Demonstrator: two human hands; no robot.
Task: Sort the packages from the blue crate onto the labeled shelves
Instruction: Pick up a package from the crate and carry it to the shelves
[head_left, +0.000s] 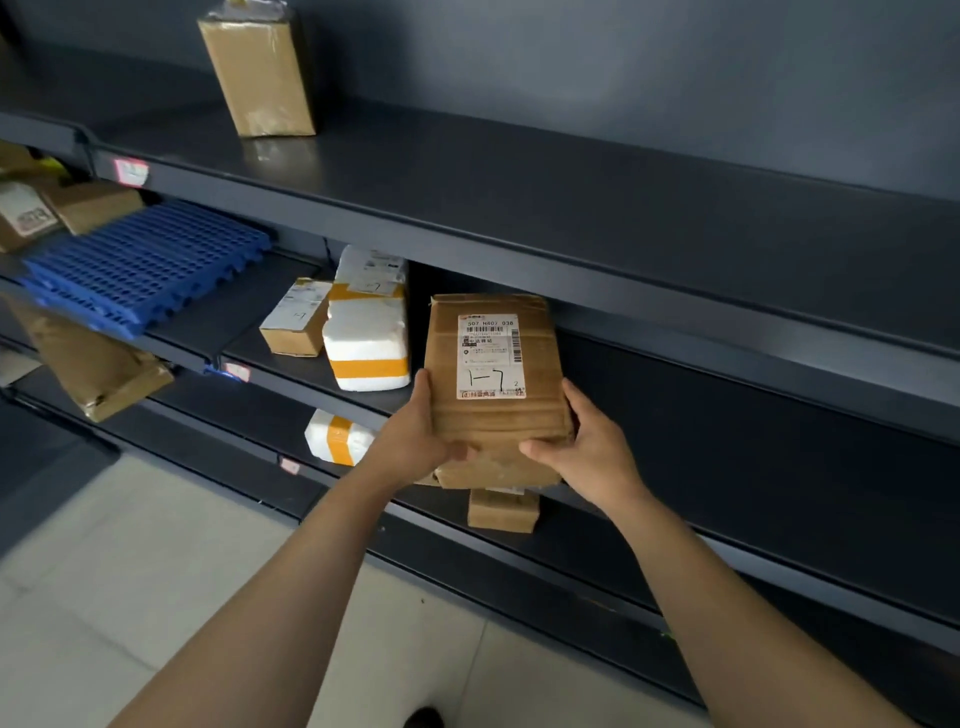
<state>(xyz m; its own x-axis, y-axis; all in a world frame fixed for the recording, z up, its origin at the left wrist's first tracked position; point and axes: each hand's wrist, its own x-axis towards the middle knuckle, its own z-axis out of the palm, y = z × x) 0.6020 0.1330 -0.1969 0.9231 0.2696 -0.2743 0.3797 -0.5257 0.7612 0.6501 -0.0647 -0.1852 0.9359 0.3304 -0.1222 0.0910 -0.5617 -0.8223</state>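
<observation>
A brown box (493, 384) was held in the middle of the view by both hands. It was gripped at its near end. The left hand (421, 436) was curled round the corner at 7 o'clock. The right hand (587, 452) was curled round the corner at 5 o'clock. Both thumbs were laid on top. The box was held with its white label (491, 356) turned up, and "1-7" was written on the label by pen. The far end of the box was pointed at 12 o'clock, over the middle shelf (311, 371). Whether the box was touching that shelf could not be told.

At 9 o'clock from the box, a white foam box (366, 343) with orange tape was seen on the same shelf, just beside it. A small box (296, 317) was set close to the foam box, again at 9 o'clock. Farther out that way, a blue board (145, 265) full of holes was laid flat. At 11 o'clock, a tall box (257, 78) was stood on the top shelf (519, 182). At 6 o'clock, under the hands, a little box (501, 509) was seen, and a second foam box (337, 439) was seen on the low shelf (249, 415) at 8 o'clock. Pale floor (130, 571) was seen at 7 o'clock.
</observation>
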